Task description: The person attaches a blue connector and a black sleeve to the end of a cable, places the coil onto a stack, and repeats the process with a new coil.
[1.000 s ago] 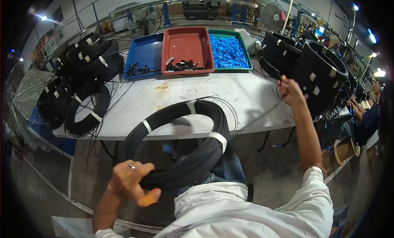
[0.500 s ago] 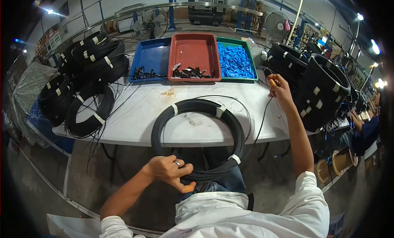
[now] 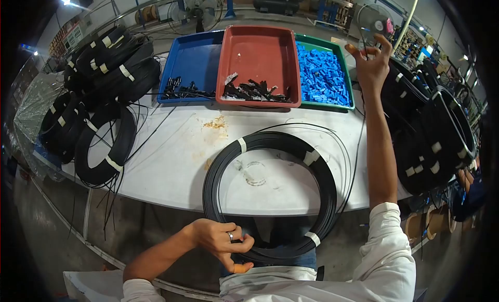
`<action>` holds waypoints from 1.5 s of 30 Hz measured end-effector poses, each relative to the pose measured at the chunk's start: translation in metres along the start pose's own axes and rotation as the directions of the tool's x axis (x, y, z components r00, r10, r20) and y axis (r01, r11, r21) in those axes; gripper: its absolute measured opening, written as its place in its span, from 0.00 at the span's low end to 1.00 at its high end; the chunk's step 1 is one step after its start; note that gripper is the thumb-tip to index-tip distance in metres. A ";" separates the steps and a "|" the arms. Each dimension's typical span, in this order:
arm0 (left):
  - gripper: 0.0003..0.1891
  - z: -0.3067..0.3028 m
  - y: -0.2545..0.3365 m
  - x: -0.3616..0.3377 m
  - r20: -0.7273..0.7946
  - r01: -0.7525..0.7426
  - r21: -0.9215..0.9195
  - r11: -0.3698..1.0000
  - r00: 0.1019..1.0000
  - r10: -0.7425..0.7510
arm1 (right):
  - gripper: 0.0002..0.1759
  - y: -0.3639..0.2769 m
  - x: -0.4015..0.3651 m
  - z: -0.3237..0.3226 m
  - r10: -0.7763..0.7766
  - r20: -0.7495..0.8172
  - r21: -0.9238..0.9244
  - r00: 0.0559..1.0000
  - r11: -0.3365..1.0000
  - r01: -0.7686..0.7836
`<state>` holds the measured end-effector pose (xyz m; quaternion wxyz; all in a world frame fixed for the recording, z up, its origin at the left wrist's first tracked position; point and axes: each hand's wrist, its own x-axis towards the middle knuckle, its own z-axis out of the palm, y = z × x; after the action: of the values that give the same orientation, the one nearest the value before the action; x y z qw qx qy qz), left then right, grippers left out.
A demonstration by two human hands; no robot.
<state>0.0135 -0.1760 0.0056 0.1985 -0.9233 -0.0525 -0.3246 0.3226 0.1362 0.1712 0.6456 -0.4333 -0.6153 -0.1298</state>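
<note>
A large coil of black cable (image 3: 325, 185), bound with pale tape, rests partly on the white table (image 3: 182, 166) and overhangs its front edge toward my lap. My left hand (image 3: 223, 243), with a ring on it, is at the coil's lower left, its fingers curled; whether they grip a strand is hidden. Raised beyond the green tray's right side, my right hand (image 3: 371, 65) has its fingers bent around a thin black cable end. That cable runs down along my forearm to the coil's right side.
Blue tray (image 3: 195, 57) and red tray (image 3: 260, 52) hold small black pieces; a green tray (image 3: 348, 88) holds blue pieces. Taped black coils stack at left (image 3: 117, 68) and right (image 3: 442, 135). A fan (image 3: 371, 21) stands behind. A co-worker's arm (image 3: 468, 182) shows at far right.
My right hand has risen and moved forward with the cable. My left hand is slightly lower in view. The view has shifted, so the coil and trays appear larger.
</note>
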 end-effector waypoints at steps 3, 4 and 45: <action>0.31 0.000 -0.013 -0.012 0.022 -0.056 -0.021 0.998 0.998 0.056 | 0.16 0.009 0.012 0.024 0.115 0.345 0.201 0.931 0.960 -0.193; 0.32 -0.002 -0.016 -0.019 0.041 0.061 -0.063 0.996 0.997 -0.058 | 0.13 0.014 0.007 0.033 -0.022 0.293 0.207 0.956 0.977 -0.041; 0.19 -0.061 -0.352 -0.170 0.028 0.881 0.451 -0.143 -0.174 -0.984 | 0.18 -0.096 -0.167 0.128 -0.561 0.698 0.592 0.446 0.802 0.082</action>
<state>-0.2343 0.1273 0.0607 0.0013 -0.5734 -0.8011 -0.1718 0.1330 0.1097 0.0409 0.3061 -0.1363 -0.9333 0.1293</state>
